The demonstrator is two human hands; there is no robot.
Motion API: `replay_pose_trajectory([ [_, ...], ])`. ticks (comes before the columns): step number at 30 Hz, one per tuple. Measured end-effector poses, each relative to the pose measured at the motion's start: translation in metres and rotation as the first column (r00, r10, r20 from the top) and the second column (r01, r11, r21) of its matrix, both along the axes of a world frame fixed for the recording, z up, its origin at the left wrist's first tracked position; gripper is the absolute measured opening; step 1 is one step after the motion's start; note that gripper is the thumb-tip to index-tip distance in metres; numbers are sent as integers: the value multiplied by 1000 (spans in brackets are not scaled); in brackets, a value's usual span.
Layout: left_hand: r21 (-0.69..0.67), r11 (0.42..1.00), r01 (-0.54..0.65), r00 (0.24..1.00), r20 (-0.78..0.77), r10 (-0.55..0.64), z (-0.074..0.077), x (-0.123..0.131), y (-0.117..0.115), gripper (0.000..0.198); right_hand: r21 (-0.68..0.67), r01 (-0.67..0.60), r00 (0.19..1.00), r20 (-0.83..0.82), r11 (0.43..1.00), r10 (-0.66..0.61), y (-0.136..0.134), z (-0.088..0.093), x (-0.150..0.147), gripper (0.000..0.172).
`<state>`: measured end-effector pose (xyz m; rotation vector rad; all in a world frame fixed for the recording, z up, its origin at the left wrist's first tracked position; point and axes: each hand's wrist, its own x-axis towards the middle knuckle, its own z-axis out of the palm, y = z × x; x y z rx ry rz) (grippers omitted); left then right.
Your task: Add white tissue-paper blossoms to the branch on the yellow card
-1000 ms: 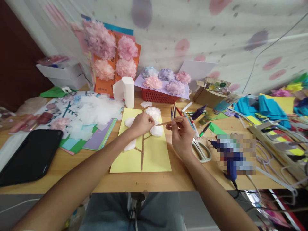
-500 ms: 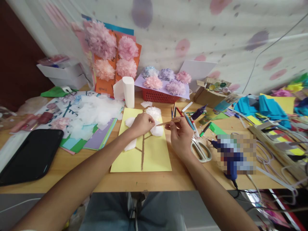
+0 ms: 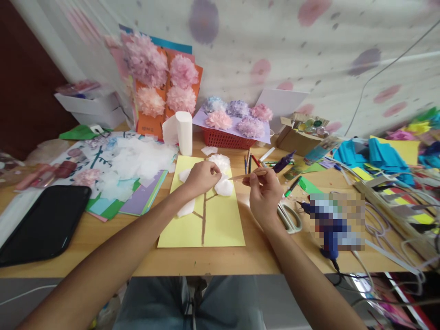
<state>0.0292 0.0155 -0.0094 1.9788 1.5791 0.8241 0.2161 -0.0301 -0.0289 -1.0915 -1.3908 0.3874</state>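
Note:
On the table lies a yellow sheet point(image 3: 223, 224) bearing a brown drawn trunk with branches. A fluffy white paper flower point(image 3: 220, 160) sits at its top, with a white paper piece point(image 3: 224, 187) just below. My left hand point(image 3: 203, 177) is closed in a pinch over the sheet, close to these; whatever is between its fingertips is hidden. To the right, my right hand point(image 3: 264, 195) grips a thin brown tapered stick point(image 3: 256, 173), its tip pointing left toward the white piece. More white paper point(image 3: 186, 208) shows partly behind my left hand and forearm.
Scissors point(image 3: 291, 219) and a blurred-out blue glue gun point(image 3: 330, 240) lie right of my right hand, with cords beyond. Pens point(image 3: 247, 164) lie behind it. A white roll point(image 3: 184, 133) and red basket point(image 3: 227, 139) stand at the back. Left are tissue sheets point(image 3: 137, 158) and a black tablet point(image 3: 44, 224).
My right hand has shifted a little to the right with the stick, drawing its tip back from my left fingers. My left hand stays almost in place.

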Motion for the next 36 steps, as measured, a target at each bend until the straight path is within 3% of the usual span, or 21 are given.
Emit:
replay_pose_trajectory([
  [7, 36, 997, -71, 997, 36, 69, 9, -4, -5, 12, -23, -51, 999, 7, 998, 51, 2, -1, -4, 13],
  [11, 51, 993, -103, 994, 46, 101, 11, -6, -5, 13, 10, 4, 999, -47, 1000, -3, 3, 1, 0, 16],
  [14, 68, 987, -148, 987, 71, 143, 23, -16, -4, 15, 69, 57, 995, -83, 996, -51, -4, 7, 4, 13],
  [16, 101, 980, -169, 984, 72, 162, 33, -32, -4, 16, 132, 44, 999, -25, 990, -41, -15, 14, 4, 7],
  [18, 163, 973, -162, 987, 18, 162, 41, -55, -3, 19, 222, -69, 981, 190, 973, 27, -30, 20, 2, 7],
  [20, 172, 976, -134, 981, -112, 155, 45, -82, -2, 26, 282, -292, 850, 514, 914, 112, -46, 25, -3, 16],
  [22, 163, 973, -162, 954, -227, 197, 44, -105, -4, 32, 240, -520, 599, 786, 820, 150, -58, 25, -8, 17],
  [24, 145, 976, -162, 934, -296, 199, 40, -121, -6, 31, 167, -658, 383, 914, 735, 135, -64, 22, -13, 16],
  [26, 90, 992, -88, 943, -313, 112, 36, -130, -9, 28, 102, -701, 266, 956, 705, 126, -67, 17, -16, 17],
  [29, 87, 996, -21, 940, -336, 49, 36, -138, -8, 28, -47, -670, 175, 960, 741, 219, -67, 14, -18, 18],
  [31, 157, 984, -84, 907, -396, 141, 38, -146, -4, 30, -141, -632, 169, 934, 762, 314, -66, 15, -18, 19],
  [33, 196, 970, -142, 867, -448, 218, 38, -152, 2, 32, -144, -604, 240, 905, 784, 351, -64, 16, -17, 22],
  [36, 91, 994, -57, 870, -483, 94, 30, -150, 7, 29, -29, -563, 397, 867, 826, 302, -56, 19, -19, 24],
])
